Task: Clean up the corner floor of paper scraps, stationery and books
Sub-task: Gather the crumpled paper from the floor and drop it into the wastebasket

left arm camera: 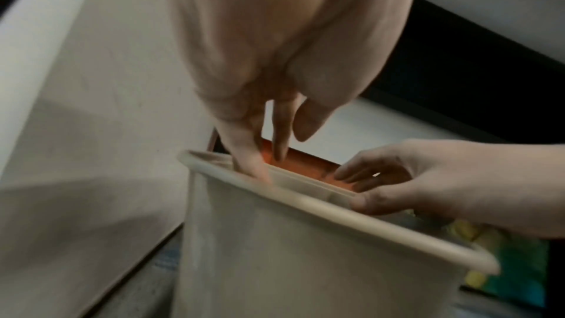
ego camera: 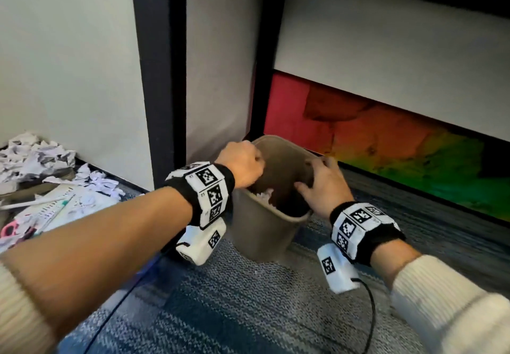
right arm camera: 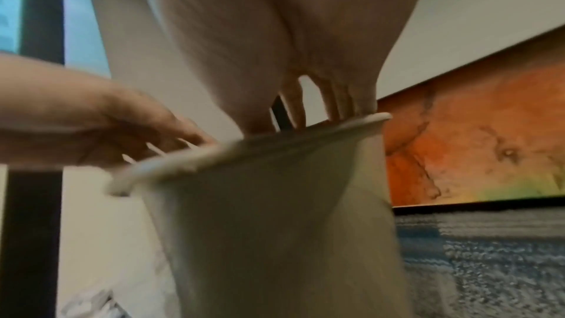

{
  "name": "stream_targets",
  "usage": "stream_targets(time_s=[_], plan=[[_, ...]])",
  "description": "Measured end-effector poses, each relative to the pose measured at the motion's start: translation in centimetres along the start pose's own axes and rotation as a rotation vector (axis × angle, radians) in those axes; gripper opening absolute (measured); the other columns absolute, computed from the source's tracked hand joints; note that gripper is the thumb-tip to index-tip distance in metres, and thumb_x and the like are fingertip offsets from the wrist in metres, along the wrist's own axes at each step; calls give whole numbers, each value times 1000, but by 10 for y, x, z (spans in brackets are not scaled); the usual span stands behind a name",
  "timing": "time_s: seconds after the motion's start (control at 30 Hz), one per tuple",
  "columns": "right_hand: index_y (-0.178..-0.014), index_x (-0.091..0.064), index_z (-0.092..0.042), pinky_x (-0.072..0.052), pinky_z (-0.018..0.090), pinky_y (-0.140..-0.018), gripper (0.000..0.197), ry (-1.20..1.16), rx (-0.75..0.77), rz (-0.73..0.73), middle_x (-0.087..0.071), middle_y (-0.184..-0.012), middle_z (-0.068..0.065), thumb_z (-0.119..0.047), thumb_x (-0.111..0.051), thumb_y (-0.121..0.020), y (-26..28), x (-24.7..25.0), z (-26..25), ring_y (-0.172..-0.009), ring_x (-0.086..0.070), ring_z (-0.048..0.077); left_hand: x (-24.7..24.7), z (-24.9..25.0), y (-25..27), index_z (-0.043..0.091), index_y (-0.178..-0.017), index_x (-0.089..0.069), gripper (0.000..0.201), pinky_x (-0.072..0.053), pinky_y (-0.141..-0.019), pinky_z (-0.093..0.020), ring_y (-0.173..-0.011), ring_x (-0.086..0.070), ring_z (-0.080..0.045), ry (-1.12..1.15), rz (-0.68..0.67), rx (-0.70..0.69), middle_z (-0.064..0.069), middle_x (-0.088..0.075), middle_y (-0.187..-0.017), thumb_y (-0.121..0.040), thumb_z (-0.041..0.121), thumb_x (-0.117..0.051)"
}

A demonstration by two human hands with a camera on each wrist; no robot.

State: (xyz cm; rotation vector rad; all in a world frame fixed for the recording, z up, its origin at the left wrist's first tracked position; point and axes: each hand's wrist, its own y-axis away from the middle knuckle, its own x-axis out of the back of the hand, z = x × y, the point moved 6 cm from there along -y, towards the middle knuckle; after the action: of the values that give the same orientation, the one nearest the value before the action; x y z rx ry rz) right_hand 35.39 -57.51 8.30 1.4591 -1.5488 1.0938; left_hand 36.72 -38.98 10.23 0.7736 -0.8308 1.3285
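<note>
A tan waste bin (ego camera: 256, 237) stands on the carpet by the wall, with white paper scraps (ego camera: 263, 196) inside it. My left hand (ego camera: 255, 160) curls over the bin's far left rim (left arm camera: 336, 212), fingers dipping inside. My right hand (ego camera: 309, 179) holds the right rim, thumb outside and fingers inside, as the left wrist view shows. At the far left lies a heap of crumpled paper scraps (ego camera: 33, 157) on the floor. In front of it are a notebook (ego camera: 63, 202), pens and pink scissors (ego camera: 9, 229). The wrist views are blurred.
A dark post (ego camera: 160, 77) rises just left of the bin. A rainbow-coloured picture (ego camera: 386, 146) leans against the wall behind and to the right. Grey-blue carpet (ego camera: 248, 312) spreads in front, with thin black cables (ego camera: 371, 312) trailing from my wrist cameras.
</note>
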Motion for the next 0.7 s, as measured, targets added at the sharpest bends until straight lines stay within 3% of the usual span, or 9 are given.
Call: stream_targets(time_s=[0.03, 0.1, 0.17, 0.23, 0.37, 0.53, 0.63, 0.7], plan=[[-135, -42, -12, -37, 42, -107, 60, 62, -28, 70, -31, -140, 16, -30, -68, -84, 5, 5, 4, -130, -36, 36, 7, -2, 3, 14, -110, -71, 29, -50, -92, -37, -106, -62, -37, -66, 78, 2, -18, -68, -113, -90, 23, -52], [-136, -36, -9, -41, 47, -100, 64, 132, -140, 94, -29, -141, 20, -31, -67, -84, 11, 7, 18, -128, -36, 40, 15, -7, 7, 7, -117, -62, 34, -47, -93, -39, -110, -59, -38, -207, 145, 28, -20, -59, -120, -88, 24, -59], [-138, -30, -7, -44, 46, -95, 63, 73, -266, -24, -38, -138, 24, -32, -61, -89, 13, 2, 29, -122, -45, 43, 11, -17, 10, 2, -126, -49, 46, -45, -95, -40, -115, -55, -39, -288, 65, 88, -22, -51, -128, -87, 22, -63], [-141, -26, -6, -45, 44, -96, 61, -19, -304, -117, -49, -130, 27, -27, -56, -92, 11, -4, 33, -118, -50, 43, 10, -25, 11, 2, -124, -49, 44, -47, -91, -39, -114, -56, -40, -292, 5, 137, -23, -55, -126, -85, 17, -63], [-149, -19, -10, -43, 39, -98, 64, -125, -270, -134, -51, -131, 25, -18, -52, -94, 11, -5, 24, -121, -49, 39, 16, -35, 19, 1, -115, -58, 33, -50, -87, -37, -110, -59, -39, -285, -36, 161, -22, -61, -119, -85, 14, -60], [-127, -47, -9, -39, 28, -82, 37, -124, -195, -154, -60, -121, 20, -16, -56, -92, 17, 5, 16, -112, -56, 35, 26, -52, 38, 2, -97, -69, 24, -55, -74, -29, -89, -65, -30, -133, -149, 154, -16, -70, -96, -76, 6, -58], [-132, -41, -10, -42, 29, -81, 45, -81, -167, -197, -59, -121, 20, -20, -58, -91, 29, 5, 11, -109, -57, 35, 18, -61, 53, -2, -95, -70, 21, -51, -55, -16, -70, -65, -16, -67, -281, 142, -14, -73, -84, -76, 1, -62], [-135, -37, -10, -46, 33, -84, 52, -18, -166, -211, -59, -121, 21, -25, -59, -90, 37, 6, 7, -108, -58, 36, 13, -66, 61, -3, -101, -66, 20, -54, -60, -20, -64, -67, -17, 23, -346, 122, -16, -74, -84, -84, 6, -66]])
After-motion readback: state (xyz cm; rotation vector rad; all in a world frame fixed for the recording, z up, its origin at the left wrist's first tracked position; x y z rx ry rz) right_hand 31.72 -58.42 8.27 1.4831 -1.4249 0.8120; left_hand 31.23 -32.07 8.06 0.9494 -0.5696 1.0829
